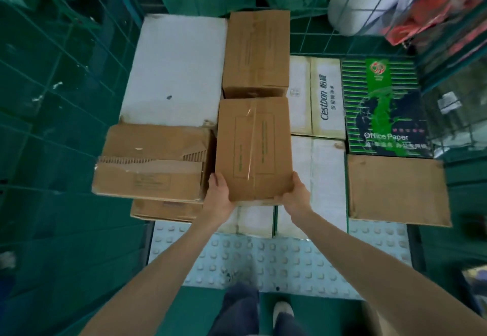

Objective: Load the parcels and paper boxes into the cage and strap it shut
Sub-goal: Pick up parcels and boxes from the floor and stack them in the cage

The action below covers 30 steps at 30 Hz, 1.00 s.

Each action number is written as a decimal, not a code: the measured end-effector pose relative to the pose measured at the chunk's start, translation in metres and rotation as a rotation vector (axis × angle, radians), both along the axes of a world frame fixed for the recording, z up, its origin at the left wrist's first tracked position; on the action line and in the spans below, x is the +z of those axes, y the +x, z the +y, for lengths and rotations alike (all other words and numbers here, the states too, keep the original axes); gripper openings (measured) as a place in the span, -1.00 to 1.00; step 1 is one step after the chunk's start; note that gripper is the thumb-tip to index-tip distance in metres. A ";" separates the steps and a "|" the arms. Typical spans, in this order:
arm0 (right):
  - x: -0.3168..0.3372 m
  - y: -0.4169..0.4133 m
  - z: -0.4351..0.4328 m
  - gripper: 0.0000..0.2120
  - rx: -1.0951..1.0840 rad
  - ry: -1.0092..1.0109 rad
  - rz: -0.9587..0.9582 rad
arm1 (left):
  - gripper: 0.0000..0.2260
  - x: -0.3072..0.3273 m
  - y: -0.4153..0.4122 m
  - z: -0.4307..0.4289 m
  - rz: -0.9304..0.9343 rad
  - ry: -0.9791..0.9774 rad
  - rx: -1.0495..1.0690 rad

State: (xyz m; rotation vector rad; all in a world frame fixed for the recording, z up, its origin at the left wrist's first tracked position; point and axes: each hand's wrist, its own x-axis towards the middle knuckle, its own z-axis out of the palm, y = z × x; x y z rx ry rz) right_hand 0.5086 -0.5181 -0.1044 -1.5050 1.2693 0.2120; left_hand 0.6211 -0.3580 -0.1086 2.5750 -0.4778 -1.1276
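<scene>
Taped carton (pixel 254 148): brown cardboard, matt, with a glossy strip of clear tape down the middle. Torn carton (pixel 155 161): same brown board, top skin ripped, ribbed corrugation bared, rough. Big white box (pixel 176 69): matt, chalky, scuffed. Office-paper box (pixel 384 109): printed green, slight sheen. Cage (pixel 66 72): wire mesh, green-painted metal. Cage floor (pixel 263 256): pale, studded with raised bumps.

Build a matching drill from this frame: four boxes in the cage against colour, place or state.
Things:
1. nearer taped brown box
2. Office Paper box
3. Cestbon box
4. torn brown box

Descriptions:
A. green with stripes
B. white, immediately left of the Office Paper box
C. gripped at its near corners by left hand and right hand
D. far left, corrugation exposed

Pairs: 1-C, 2-A, 3-B, 4-D
</scene>
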 end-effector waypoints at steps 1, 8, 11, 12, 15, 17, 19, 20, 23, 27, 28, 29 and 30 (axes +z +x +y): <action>-0.001 0.000 0.001 -0.25 0.015 -0.017 0.027 | -0.16 -0.002 0.001 0.000 -0.025 0.035 -0.076; -0.003 -0.006 -0.012 -0.28 0.046 -0.038 0.103 | -0.24 -0.001 -0.004 -0.004 -0.176 0.101 -0.278; -0.003 -0.004 -0.003 -0.32 -0.006 -0.016 0.106 | -0.27 -0.001 0.000 -0.004 -0.252 0.042 -0.259; -0.004 0.001 -0.003 -0.33 0.008 -0.035 0.093 | -0.29 0.001 0.005 -0.005 -0.268 0.035 -0.247; -0.009 0.031 -0.009 -0.45 0.112 -0.111 0.071 | -0.45 -0.001 0.021 -0.005 -0.336 -0.013 -0.272; -0.010 0.043 -0.009 -0.55 0.149 -0.127 0.111 | -0.50 -0.004 0.025 -0.007 -0.404 -0.035 -0.403; -0.012 0.041 -0.008 -0.53 0.175 -0.119 0.117 | -0.45 -0.007 0.023 -0.010 -0.432 -0.010 -0.473; -0.013 0.039 -0.008 -0.48 0.186 -0.089 0.108 | -0.41 -0.008 0.023 -0.010 -0.441 0.013 -0.486; -0.012 0.034 -0.017 -0.26 0.109 0.167 0.026 | -0.35 -0.011 0.024 -0.004 -0.469 0.036 -0.526; 0.000 0.033 -0.025 -0.38 0.026 0.330 -0.036 | -0.34 -0.010 0.027 0.006 -0.417 0.049 -0.553; 0.003 0.031 -0.024 -0.41 0.005 0.331 -0.063 | -0.36 -0.008 0.028 0.007 -0.376 0.059 -0.556; 0.008 0.028 -0.022 -0.44 -0.013 0.320 -0.083 | -0.38 -0.008 0.028 0.009 -0.338 0.063 -0.539; 0.014 0.021 -0.021 -0.48 -0.032 0.306 -0.098 | -0.40 -0.006 0.027 0.009 -0.304 0.054 -0.520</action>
